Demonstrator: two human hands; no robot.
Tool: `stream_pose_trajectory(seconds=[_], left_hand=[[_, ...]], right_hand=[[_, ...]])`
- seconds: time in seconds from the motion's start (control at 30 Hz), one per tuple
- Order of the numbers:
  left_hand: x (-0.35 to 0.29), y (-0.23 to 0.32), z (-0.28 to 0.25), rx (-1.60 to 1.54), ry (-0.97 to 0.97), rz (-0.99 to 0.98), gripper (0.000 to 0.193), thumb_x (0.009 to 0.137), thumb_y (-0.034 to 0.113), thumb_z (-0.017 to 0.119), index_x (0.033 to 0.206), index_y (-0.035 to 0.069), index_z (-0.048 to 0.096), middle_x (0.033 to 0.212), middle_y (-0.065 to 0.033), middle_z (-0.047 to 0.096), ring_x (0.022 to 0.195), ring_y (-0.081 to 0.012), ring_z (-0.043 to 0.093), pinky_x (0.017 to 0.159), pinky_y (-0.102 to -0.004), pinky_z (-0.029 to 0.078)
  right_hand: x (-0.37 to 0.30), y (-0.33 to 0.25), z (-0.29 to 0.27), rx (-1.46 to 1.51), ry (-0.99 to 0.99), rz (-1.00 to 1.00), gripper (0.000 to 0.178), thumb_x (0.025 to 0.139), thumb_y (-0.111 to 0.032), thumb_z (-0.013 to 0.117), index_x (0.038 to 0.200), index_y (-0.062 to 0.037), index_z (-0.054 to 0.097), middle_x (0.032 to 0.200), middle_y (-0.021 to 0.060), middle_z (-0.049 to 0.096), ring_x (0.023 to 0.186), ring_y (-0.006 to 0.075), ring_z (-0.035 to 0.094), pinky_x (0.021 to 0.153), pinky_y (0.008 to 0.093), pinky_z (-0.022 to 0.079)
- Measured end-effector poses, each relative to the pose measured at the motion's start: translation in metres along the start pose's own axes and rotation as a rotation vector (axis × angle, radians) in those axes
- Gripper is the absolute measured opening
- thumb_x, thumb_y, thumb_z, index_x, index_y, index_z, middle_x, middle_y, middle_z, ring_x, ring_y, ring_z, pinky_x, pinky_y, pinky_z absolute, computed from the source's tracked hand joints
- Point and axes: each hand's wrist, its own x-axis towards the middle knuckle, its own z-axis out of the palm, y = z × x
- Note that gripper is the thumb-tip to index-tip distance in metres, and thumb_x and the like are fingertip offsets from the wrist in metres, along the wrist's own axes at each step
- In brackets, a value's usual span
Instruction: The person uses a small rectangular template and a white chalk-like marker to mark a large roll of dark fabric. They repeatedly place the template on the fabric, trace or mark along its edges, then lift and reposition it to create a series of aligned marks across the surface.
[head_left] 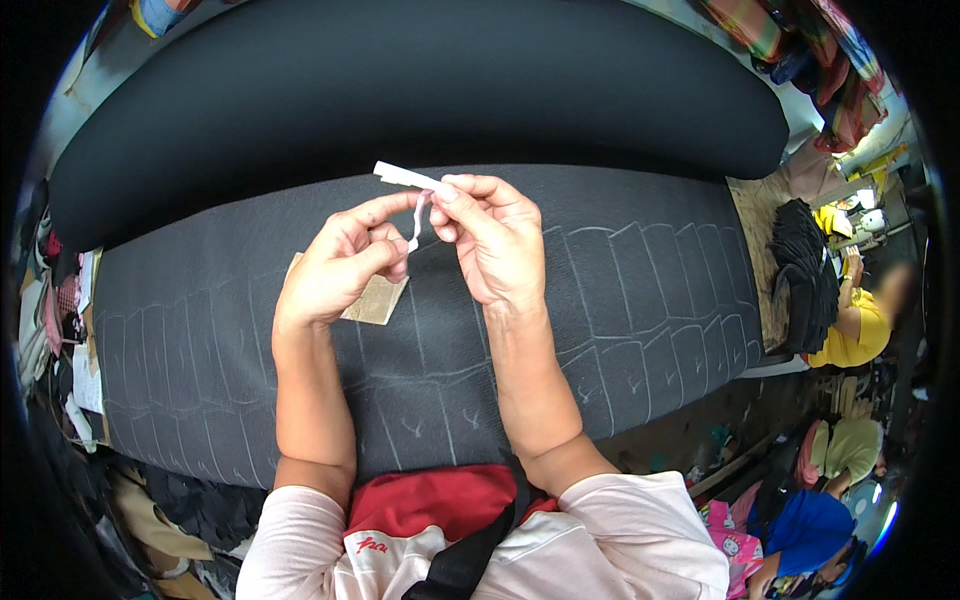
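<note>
Both my hands are raised over dark grey fabric (pixel 440 340) marked with pale chalk outlines in rows. My right hand (pixel 505 240) pinches a slim white pen-like stick (pixel 400 176) between thumb and fingers, its free end pointing up and left. A narrow, curled, pinkish-white strip (pixel 417 218) hangs between the hands, its top at the stick. The thumb and curled fingers of my left hand (pixel 340 260) close on the strip's lower end, while the left index finger reaches to its top. Partly behind my left hand, a flat tan card piece (pixel 378 302) lies on the fabric.
A thick black fabric roll (pixel 420 90) lies along the far side. At the right stand a stack of black cut pieces (pixel 803 270) and a person in yellow (pixel 850 330) beside a machine. Scraps (pixel 170 510) lie at lower left; another person in blue (pixel 805 530) is at lower right.
</note>
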Motion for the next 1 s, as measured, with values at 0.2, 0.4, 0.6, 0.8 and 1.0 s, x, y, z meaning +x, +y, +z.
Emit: stream_pose_trajectory(seconds=[0.2,0.4,0.6,0.8,1.0], left_hand=[[0.0,-0.001,0.017,0.016,0.178,0.396,0.059,0.078,0.008,0.06,0.131,-0.006,0.042,0.123,-0.0174,0.053,0.107,-0.0225,0.056,0.086,-0.0303,0.049],[0.006,-0.008,0.018,-0.339,0.127,0.345,0.048,0.085,0.023,0.066,0.121,-0.005,0.052,0.105,-0.0142,0.062,0.094,-0.0175,0.061,0.08,-0.0294,0.052],[0.01,-0.015,0.02,-0.332,0.19,0.319,0.019,0.087,0.01,0.062,0.1,-0.004,0.065,0.081,-0.0088,0.066,0.071,-0.0113,0.061,0.068,-0.024,0.052],[0.01,-0.017,0.019,-0.277,0.315,0.379,0.014,0.086,0.008,0.064,0.093,-0.003,0.066,0.078,-0.0072,0.066,0.067,-0.0093,0.06,0.063,-0.0202,0.048],[0.006,-0.011,0.017,-0.131,0.338,0.376,0.012,0.085,0.007,0.065,0.092,-0.003,0.066,0.078,-0.0062,0.065,0.067,-0.0073,0.058,0.063,-0.02,0.047]], right_hand=[[-0.005,-0.001,0.009,-0.058,0.072,0.003,0.008,0.085,0.003,0.059,0.091,0.0052,0.063,0.079,0.0143,0.065,0.065,0.015,0.062,0.054,0.0218,0.049],[-0.008,0.003,0.016,-0.007,0.065,-0.014,0.007,0.085,0.003,0.058,0.091,0.0052,0.063,0.08,0.0147,0.065,0.066,0.015,0.063,0.055,0.0216,0.05],[-0.01,0.009,0.018,0.071,0.026,-0.019,0.007,0.085,0.004,0.058,0.091,0.0053,0.062,0.081,0.0143,0.065,0.068,0.0148,0.063,0.057,0.022,0.05],[-0.012,0.012,0.023,-0.065,0.031,-0.139,0.007,0.083,0.006,0.061,0.09,0.0059,0.061,0.08,0.0148,0.065,0.07,0.0156,0.064,0.059,0.0222,0.052],[-0.01,0.007,0.019,-0.063,-0.059,-0.005,0.015,0.082,0.006,0.062,0.097,0.0071,0.059,0.084,0.0149,0.064,0.073,0.0145,0.063,0.063,0.0221,0.052]])
